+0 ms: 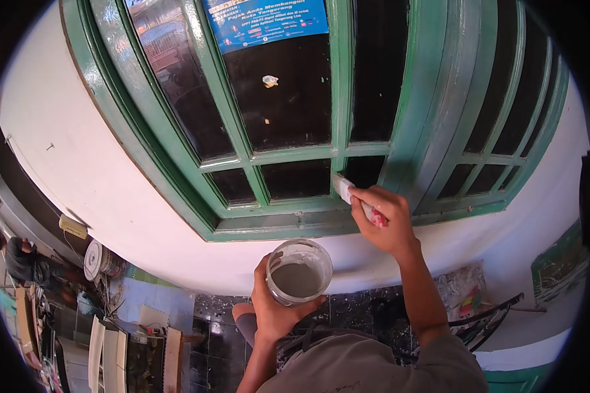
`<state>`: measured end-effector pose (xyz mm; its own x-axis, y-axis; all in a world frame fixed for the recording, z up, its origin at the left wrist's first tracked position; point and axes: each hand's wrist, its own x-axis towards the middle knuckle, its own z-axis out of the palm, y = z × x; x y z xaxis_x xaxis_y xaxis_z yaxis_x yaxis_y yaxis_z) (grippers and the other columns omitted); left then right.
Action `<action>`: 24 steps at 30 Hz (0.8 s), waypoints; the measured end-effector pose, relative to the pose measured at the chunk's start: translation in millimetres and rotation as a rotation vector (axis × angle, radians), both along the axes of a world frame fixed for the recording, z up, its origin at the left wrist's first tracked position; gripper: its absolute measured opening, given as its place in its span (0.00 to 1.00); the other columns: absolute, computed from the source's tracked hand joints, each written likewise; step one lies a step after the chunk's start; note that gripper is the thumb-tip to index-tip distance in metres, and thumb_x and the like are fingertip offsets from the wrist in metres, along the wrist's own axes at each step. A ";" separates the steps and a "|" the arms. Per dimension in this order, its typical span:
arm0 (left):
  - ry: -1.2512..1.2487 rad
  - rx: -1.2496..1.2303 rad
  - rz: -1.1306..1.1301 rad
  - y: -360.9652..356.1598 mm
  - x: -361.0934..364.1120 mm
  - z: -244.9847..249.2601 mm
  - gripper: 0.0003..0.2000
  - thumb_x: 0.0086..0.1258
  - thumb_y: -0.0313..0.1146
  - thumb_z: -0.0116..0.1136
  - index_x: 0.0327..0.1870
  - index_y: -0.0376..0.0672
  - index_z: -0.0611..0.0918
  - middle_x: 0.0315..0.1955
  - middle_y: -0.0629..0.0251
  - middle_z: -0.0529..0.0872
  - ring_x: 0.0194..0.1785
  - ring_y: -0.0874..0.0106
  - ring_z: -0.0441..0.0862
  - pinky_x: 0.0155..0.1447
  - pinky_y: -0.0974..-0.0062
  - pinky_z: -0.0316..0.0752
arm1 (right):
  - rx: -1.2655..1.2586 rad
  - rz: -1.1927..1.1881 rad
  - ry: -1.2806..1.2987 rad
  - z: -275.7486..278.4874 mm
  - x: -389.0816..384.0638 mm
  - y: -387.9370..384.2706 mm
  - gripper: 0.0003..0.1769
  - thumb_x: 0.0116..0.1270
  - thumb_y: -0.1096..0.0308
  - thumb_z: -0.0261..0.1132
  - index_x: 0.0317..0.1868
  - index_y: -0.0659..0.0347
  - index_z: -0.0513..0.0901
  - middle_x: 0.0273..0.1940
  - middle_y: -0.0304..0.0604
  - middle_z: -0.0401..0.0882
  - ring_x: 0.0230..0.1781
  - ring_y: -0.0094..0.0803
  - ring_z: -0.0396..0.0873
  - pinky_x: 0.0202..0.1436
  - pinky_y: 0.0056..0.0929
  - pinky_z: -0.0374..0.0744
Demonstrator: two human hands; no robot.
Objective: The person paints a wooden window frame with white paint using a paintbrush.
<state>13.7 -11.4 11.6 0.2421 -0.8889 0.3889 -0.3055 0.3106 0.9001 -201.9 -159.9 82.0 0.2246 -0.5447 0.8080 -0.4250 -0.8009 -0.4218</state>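
Right hand (393, 213) closed on paintbrush (345, 188), bristles at a green window muntin (339, 141); left hand (274, 316) wrapped round plastic tub (316, 253) of greyish paint (297, 279), just below the sill (262, 224). Coat looks partway: left frame (128, 108) glossy green, sill and right post (439, 118) duller, greyer, likely uncoated; can't tell which bars are fresh. White wall (144, 196), speckled dark floor tiles (223, 327), another person (29, 262) far left
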 end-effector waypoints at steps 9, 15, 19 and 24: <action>0.015 -0.004 -0.046 -4.4 -4.6 4.2 0.56 0.41 0.36 0.92 0.73 0.37 0.66 0.61 0.51 0.83 0.64 0.59 0.84 0.68 0.61 0.79 | -0.308 -0.083 -0.076 120.8 -5.3 -19.9 0.11 0.67 0.80 0.72 0.49 0.65 0.91 0.29 0.45 0.84 0.25 0.28 0.81 0.29 0.27 0.77; 0.021 -0.026 -0.024 -6.1 -5.0 5.4 0.55 0.41 0.35 0.92 0.73 0.37 0.66 0.61 0.51 0.84 0.65 0.59 0.83 0.68 0.60 0.79 | -0.629 -0.113 -0.142 152.0 4.4 -26.4 0.15 0.70 0.82 0.71 0.55 0.65 0.90 0.35 0.43 0.87 0.30 0.22 0.85 0.33 0.23 0.80; 0.012 -0.048 -0.018 -8.5 -4.5 4.2 0.55 0.41 0.35 0.92 0.73 0.38 0.66 0.61 0.51 0.83 0.65 0.59 0.83 0.68 0.60 0.79 | -0.590 -0.185 -0.020 144.6 7.2 -23.3 0.17 0.67 0.83 0.72 0.55 0.64 0.90 0.36 0.45 0.87 0.28 0.26 0.85 0.33 0.25 0.80; 0.053 -0.043 -0.027 -9.3 -4.7 0.3 0.55 0.41 0.34 0.91 0.73 0.38 0.66 0.61 0.52 0.83 0.64 0.59 0.83 0.67 0.60 0.80 | -0.161 0.023 0.171 135.7 -1.1 -2.7 0.08 0.65 0.78 0.73 0.44 0.67 0.91 0.31 0.51 0.87 0.26 0.36 0.85 0.34 0.30 0.80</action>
<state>8.9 -20.7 11.9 0.2394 -0.8783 0.4138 -0.2484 0.3566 0.9006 -203.0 -162.6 217.7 0.3772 -0.4049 0.8329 -0.4599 -0.8625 -0.2111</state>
